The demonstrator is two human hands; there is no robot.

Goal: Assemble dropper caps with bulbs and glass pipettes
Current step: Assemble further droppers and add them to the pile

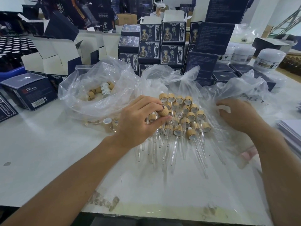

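Observation:
My left hand (140,121) pinches a bamboo-coloured dropper cap (163,110) between thumb and fingertips, just above a pile of assembled droppers (184,118). Those droppers lie in rows on a clear plastic sheet, caps away from me and glass pipettes (175,149) pointing toward me. My right hand (239,113) is at the right of the pile with its fingers curled into the crumpled clear plastic bag (241,93); something white shows under the fingers. A second clear bag (97,95) at the left holds loose bamboo caps. More loose caps (108,122) lie in front of it.
Stacked dark blue printed boxes (162,44) form a wall behind the bags. Open white-lined cartons (53,57) stand back left, and a blue box (29,90) lies at the left. White jars (270,58) sit back right. A paper stack (291,132) is at the right edge.

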